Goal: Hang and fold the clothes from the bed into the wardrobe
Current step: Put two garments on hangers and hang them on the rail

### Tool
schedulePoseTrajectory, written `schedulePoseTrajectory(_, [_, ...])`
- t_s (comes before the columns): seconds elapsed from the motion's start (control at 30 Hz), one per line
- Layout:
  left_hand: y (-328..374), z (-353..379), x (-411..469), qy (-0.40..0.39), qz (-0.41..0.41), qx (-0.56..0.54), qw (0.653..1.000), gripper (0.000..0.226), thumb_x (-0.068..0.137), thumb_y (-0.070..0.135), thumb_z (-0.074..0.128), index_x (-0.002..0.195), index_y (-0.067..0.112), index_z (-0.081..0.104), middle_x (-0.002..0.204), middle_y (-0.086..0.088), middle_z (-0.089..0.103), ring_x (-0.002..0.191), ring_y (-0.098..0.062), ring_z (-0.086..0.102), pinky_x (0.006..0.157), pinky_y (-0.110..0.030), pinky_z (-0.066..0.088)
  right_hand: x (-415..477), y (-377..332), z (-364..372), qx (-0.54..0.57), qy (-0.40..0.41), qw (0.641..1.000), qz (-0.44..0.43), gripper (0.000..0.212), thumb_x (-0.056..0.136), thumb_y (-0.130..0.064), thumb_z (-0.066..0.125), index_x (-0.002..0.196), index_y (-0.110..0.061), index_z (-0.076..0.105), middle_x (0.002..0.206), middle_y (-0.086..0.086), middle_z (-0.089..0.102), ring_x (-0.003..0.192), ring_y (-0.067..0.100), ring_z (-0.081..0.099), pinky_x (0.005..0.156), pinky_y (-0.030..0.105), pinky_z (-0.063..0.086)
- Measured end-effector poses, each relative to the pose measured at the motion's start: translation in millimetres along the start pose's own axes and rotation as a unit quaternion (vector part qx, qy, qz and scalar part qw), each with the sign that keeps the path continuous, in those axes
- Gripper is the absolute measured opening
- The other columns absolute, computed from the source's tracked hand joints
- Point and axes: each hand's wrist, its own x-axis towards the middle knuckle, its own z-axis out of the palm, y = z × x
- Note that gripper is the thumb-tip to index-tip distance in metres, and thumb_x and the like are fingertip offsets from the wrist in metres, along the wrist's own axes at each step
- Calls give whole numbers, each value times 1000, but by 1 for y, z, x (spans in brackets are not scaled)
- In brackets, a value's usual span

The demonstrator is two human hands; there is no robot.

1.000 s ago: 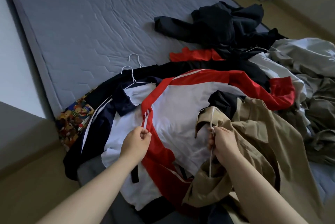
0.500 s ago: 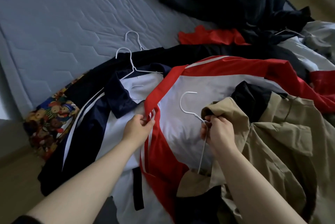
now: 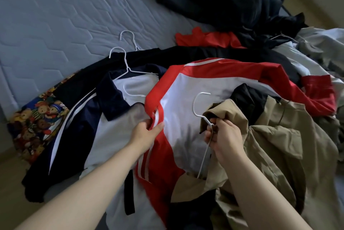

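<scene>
A red and white jacket lies spread on the bed, and my left hand pinches its red collar edge with white stripes. My right hand grips the neck of a white wire hanger together with the collar of a tan garment; the hanger's hook sticks up over the white jacket panel, its lower wire runs down under the tan cloth. A navy and white jacket lies to the left with another white hanger in it.
A third white hanger lies on the blue-grey mattress. Dark clothes are heaped at the back, a red garment before them, grey clothes at the right. A teddy-bear print cloth hangs over the bed's left edge.
The hanger's hook has come out of the tan garment's collar and now stands free above my right hand. The view has moved closer to the pile; my left hand stays on the red collar.
</scene>
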Motion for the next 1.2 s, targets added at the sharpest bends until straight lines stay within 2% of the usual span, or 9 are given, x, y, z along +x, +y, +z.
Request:
schedulePoseTrajectory(0.1, [26,16,-11,-6,37,-44,998,26,89,21,65,114,14,64,99,5,65,91,-10,60,72,-14,40,-7,-6,-15,0,-5,1000,-15,27,98,-9,39,77,-10,56,54,3,50,40,11,43,45,24,39])
schedulePoseTrajectory(0.27, [76,37,-37,-53,197,53,978,25,90,16,60,114,21,65,98,10,67,87,-3,59,68,-2,38,-23,-33,-61,61,-19,998,-28,33,98,-6,30,69,-13,45,57,2,38,36,8,31,44,25,25])
schedulePoseTrajectory(0.43, [103,60,-76,-144,277,161,936,24,84,19,58,107,14,62,101,-4,64,93,-22,62,79,-34,48,-52,-70,-119,138,-24,990,-33,33,93,0,28,64,-14,36,50,-1,35,33,7,25,38,18,23])
schedulePoseTrajectory(0.6, [130,97,-117,-197,297,222,908,39,82,13,56,121,15,56,115,-6,59,104,-27,58,85,-40,48,-76,-97,-189,127,49,989,-52,32,91,2,26,64,-14,34,48,0,34,30,6,25,37,16,22])
schedulePoseTrajectory(0.8, [160,144,-168,-198,239,227,923,53,74,61,47,117,30,40,90,10,63,81,-12,59,74,-33,48,-98,-104,-264,179,44,982,-52,31,89,4,23,65,-12,34,44,0,37,30,6,26,34,15,24])
schedulePoseTrajectory(0.9, [170,166,-186,-224,206,228,925,77,71,85,32,137,50,17,107,5,66,100,-16,61,80,-28,42,-104,-99,-292,185,36,981,-47,32,89,5,24,64,-13,33,49,3,36,31,6,27,34,17,25])
schedulePoseTrajectory(1.0, [177,186,-200,-239,201,237,920,67,71,87,11,122,55,41,103,14,65,100,-10,59,71,-19,38,-106,-94,-312,192,30,980,-44,32,89,6,24,64,-12,34,48,4,36,32,8,28,35,17,25])
schedulePoseTrajectory(1.07, [177,199,-207,-243,194,228,923,52,81,79,21,102,48,57,89,19,66,88,0,58,71,-17,41,-105,-92,-324,193,28,980,-42,31,89,6,25,65,-12,34,47,3,38,32,8,29,36,18,26])
schedulePoseTrajectory(1.2, [168,213,-213,-242,177,225,927,18,90,50,51,84,39,64,80,10,66,78,-6,62,73,-30,51,-100,-82,-341,200,25,979,-35,29,88,5,25,66,-11,36,46,2,39,33,9,31,35,20,28])
